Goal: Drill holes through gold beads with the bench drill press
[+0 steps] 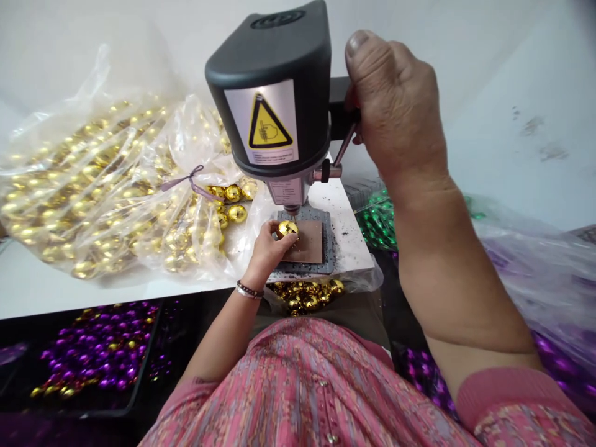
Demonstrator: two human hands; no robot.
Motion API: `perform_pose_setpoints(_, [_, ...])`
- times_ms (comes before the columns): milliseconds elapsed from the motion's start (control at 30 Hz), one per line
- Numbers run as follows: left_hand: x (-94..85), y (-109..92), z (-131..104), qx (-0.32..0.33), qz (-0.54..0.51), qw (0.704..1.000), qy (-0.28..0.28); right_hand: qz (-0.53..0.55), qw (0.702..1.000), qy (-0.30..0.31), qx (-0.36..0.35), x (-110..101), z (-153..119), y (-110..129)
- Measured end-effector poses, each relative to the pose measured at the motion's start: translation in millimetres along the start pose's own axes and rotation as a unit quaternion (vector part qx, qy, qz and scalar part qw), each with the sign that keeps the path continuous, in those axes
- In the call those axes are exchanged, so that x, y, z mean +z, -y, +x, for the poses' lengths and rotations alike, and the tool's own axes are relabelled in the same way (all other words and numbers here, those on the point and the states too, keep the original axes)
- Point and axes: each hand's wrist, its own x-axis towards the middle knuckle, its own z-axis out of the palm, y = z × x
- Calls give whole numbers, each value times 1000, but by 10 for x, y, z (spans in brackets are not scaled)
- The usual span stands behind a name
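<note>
A gold faceted ball (pixel 287 228) is held between the thumb and fingers of my left hand (pixel 272 246). It sits under the chuck of a dark grey drill press (pixel 270 68), over a brown board (pixel 311 239) on the machine's base plate (pixel 327 242). I cannot tell whether the drill tip touches the ball. Raised at the machine's right side, my right hand (pixel 395 105) is closed around the end of the drill press lever (pixel 345 148). The lever's end is mostly hidden in that hand.
Left on the white table (pixel 28 292) lies a tied clear bag (pixel 107 192) of gold balls. More gold balls (pixel 307 298) hang in plastic at the table's front edge. A black tray (pixel 133 391) holds purple balls (pixel 102 347). Green balls (pixel 377 217) lie at the right.
</note>
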Motion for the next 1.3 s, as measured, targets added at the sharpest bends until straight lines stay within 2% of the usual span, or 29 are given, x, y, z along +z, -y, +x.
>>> perform_pose_setpoints(100, [4,-57,-12,-8,35,999,-29,-2,1000,-5,-3,3,-4,1])
perform_pose_setpoints(200, [3,-78,-23,4,53,998,-14,-4,1000,-3,0,2,-13,2])
perform_pose_setpoints(300, [12,-55,-27,47,71,996,-2,2,1000,-2,-4,-1,-21,-3])
perform_pose_setpoints(400, [39,-19,-27,95,102,990,-20,8,1000,-5,-8,1,-26,-15])
perform_pose_setpoints(500, [69,0,-26,112,113,987,-30,16,1000,-9,-12,5,-25,-29])
perform_pose_setpoints(667, [81,5,-51,124,100,987,34,18,1000,-12,-13,7,-14,-46])
perform_pose_setpoints(800, [77,3,-97,145,102,983,54,20,1000,-13,-12,7,-16,-57])
perform_pose_setpoints(967, [92,-26,-108,117,93,987,51,39,999,-12,-18,9,-19,-85])
perform_pose_setpoints(1133, [104,-36,-77,114,80,989,54,-2,1000,-6,4,-11,-21,-41])
perform_pose_setpoints(1200, [109,-24,-71,115,76,989,47,-28,1000,-8,2,-45,-97,23])
perform_pose_setpoints(1300, [116,0,-70,112,72,990,55,-98,993,-14,-56,-120,-365,115])
